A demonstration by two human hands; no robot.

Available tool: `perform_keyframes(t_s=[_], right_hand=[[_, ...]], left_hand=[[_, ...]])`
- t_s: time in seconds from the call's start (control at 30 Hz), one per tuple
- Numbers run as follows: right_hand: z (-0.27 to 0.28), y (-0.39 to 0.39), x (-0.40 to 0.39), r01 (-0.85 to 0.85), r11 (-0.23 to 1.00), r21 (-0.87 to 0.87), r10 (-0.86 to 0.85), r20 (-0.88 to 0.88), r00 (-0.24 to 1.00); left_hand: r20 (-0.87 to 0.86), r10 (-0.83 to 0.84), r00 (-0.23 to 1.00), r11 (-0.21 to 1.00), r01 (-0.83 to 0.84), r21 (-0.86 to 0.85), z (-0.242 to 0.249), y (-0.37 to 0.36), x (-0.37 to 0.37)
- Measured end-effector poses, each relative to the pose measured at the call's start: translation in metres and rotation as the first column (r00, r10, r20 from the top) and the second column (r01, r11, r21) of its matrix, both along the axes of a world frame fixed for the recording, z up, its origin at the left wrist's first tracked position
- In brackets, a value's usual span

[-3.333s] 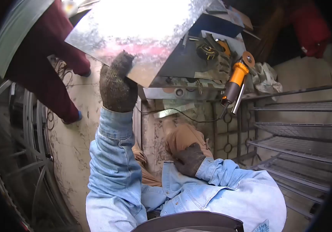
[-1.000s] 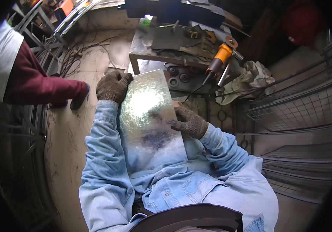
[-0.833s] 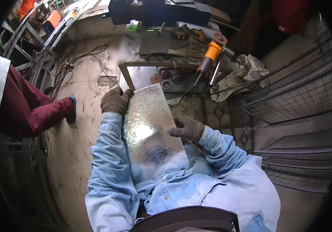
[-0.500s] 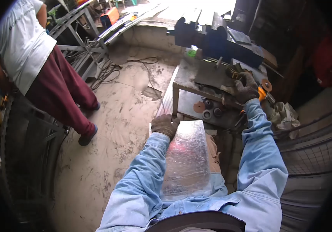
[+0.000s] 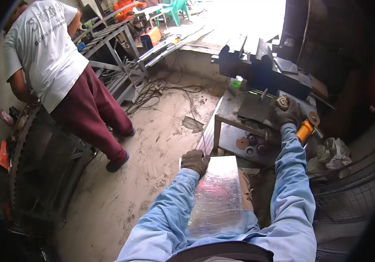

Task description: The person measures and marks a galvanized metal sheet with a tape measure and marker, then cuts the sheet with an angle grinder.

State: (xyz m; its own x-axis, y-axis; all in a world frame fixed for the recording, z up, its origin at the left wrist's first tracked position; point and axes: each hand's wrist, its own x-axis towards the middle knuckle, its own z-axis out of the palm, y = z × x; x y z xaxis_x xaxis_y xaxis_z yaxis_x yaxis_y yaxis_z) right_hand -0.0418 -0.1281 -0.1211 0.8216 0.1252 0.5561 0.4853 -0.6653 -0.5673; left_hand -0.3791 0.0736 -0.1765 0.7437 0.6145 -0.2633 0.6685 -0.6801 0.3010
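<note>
A brown-gloved left hand (image 5: 195,162) of mine is wrapped over the upper left edge of a shiny metal sheet (image 5: 218,196), which lies across my lap. My right hand (image 5: 286,114), gloved too, has its fingers round a round, yellowish tape measure (image 5: 282,103) above the metal workbench (image 5: 236,114). Just right of that hand lies an orange angle grinder (image 5: 305,130) with a brown disc. A dark flat plate (image 5: 253,108) rests on the bench to the left of my right hand.
A person (image 5: 52,48) in a white shirt and maroon trousers stands at the left. Coiled cables (image 5: 152,94) lie on the floor. Several discs (image 5: 252,139) sit on the bench's lower shelf. A blue vise-like machine (image 5: 257,67) stands behind; another person in orange is far back.
The view has shifted up and left. My right hand now holds the tape measure, which lay by its fingertips before. My left hand remains on the sheet.
</note>
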Motion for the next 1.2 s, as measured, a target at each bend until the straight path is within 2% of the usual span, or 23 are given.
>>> perform_keyframes(t_s=[0.07,0.1,0.13,0.17,0.2,0.23,0.27,0.3,0.33,0.43,0.47,0.5,0.57,0.6,0.63,0.7,0.77,0.83,0.9,1.0,1.03,1.1,1.2], right_hand=[[-0.004,-0.011,-0.04,-0.121,0.949,0.29,0.149,-0.076,0.986],[0.009,-0.012,-0.081,-0.236,0.851,0.469,0.332,-0.134,0.934],[-0.029,-0.019,-0.088,-0.271,0.779,0.566,0.433,-0.173,0.885],[-0.01,-0.025,-0.131,-0.34,0.687,0.643,0.602,-0.242,0.761],[-0.052,-0.031,-0.143,-0.348,0.606,0.715,0.691,-0.256,0.676],[-0.068,-0.03,-0.165,-0.399,0.635,0.662,0.697,-0.267,0.666],[-0.069,-0.031,-0.189,-0.297,0.482,0.824,0.829,-0.32,0.459],[-0.077,-0.03,-0.207,-0.25,0.454,0.855,0.856,-0.342,0.387],[-0.086,-0.032,-0.218,-0.374,0.503,0.779,0.833,-0.321,0.451],[-0.107,-0.027,-0.245,-0.164,0.513,0.842,0.84,-0.453,0.299],[-0.11,-0.025,-0.245,-0.17,0.509,0.844,0.842,-0.447,0.303],[-0.114,-0.026,-0.246,-0.267,0.578,0.771,0.807,-0.494,0.324],[-0.091,-0.024,-0.247,-0.368,0.634,0.68,0.772,-0.531,0.348],[-0.067,-0.024,-0.253,-0.552,0.702,0.449,0.698,-0.587,0.41],[-0.045,-0.022,-0.26,-0.684,0.708,0.176,0.621,-0.616,0.484],[-0.054,-0.013,-0.261,-0.78,0.625,-0.033,0.683,-0.461,0.567],[-0.041,-0.007,-0.265,-0.8,0.595,-0.08,0.653,-0.532,0.539],[-0.032,-0.005,-0.269,-0.799,0.601,-0.034,0.667,-0.529,0.524],[-0.033,-0.004,-0.273,-0.8,0.6,0.019,0.686,-0.526,0.502],[-0.037,-0.006,-0.28,-0.629,0.722,0.288,0.661,-0.554,0.506],[-0.039,-0.009,-0.28,-0.616,0.734,0.285,0.65,-0.558,0.516],[-0.045,-0.013,-0.275,-0.762,0.647,0.024,0.642,-0.556,0.528],[-0.054,-0.012,-0.281,-0.749,0.662,0.028,0.632,-0.557,0.538]], left_hand=[[0.022,0.006,1.0,1.0,-0.006,-0.011,-0.005,-0.002,0.006],[0.031,0.021,0.999,1.0,-0.02,-0.013,-0.003,-0.007,0.009],[0.064,-0.012,0.998,1.0,0.011,0.014,0.001,-0.01,0.012],[0.096,-0.042,0.995,0.998,0.038,0.045,0.004,-0.014,0.015],[0.141,-0.072,0.987,0.992,0.056,0.111,0.006,-0.019,0.017],[0.149,-0.097,0.984,0.991,0.081,0.108,0.01,-0.021,0.018],[0.152,-0.099,0.983,0.992,0.085,0.094,0.014,-0.023,0.017],[0.16,-0.097,0.982,0.993,0.085,0.083,0.017,-0.022,0.017],[0.142,-0.095,0.985,0.995,0.091,0.034,0.004,-0.017,0.017],[0.122,-0.142,0.982,0.99,0.138,0.043,-0.029,-0.01,0.008],[0.269,-0.073,0.96,0.996,0.083,-0.023,-0.027,-0.012,0.007],[0.273,-0.07,0.959,0.997,0.079,-0.025,-0.025,-0.018,0.003],[0.669,-0.059,0.741,0.993,0.114,-0.039,-0.023,-0.029,-0.003],[0.701,0.18,0.69,0.869,0.223,-0.443,-0.045,-0.032,-0.003],[0.658,0.313,0.685,0.643,0.358,-0.677,-0.043,-0.044,-0.006],[0.726,0.273,0.631,0.645,0.439,-0.625,-0.038,-0.071,-0.016],[0.68,0.185,0.71,0.724,0.369,-0.583,-0.024,-0.069,-0.022],[0.604,0.289,0.742,0.53,0.401,-0.747,-0.027,-0.059,-0.018],[0.622,0.215,0.753,0.589,0.408,-0.697,-0.025,-0.057,-0.019],[0.531,0.373,0.761,0.417,0.373,-0.829,-0.036,-0.054,-0.019],[0.472,0.444,0.762,0.335,0.347,-0.876,-0.035,-0.053,-0.018],[0.456,0.434,0.777,0.354,0.319,-0.879,-0.03,-0.053,-0.019],[0.553,0.401,0.73,0.409,0.397,-0.822,-0.044,-0.049,-0.021]])
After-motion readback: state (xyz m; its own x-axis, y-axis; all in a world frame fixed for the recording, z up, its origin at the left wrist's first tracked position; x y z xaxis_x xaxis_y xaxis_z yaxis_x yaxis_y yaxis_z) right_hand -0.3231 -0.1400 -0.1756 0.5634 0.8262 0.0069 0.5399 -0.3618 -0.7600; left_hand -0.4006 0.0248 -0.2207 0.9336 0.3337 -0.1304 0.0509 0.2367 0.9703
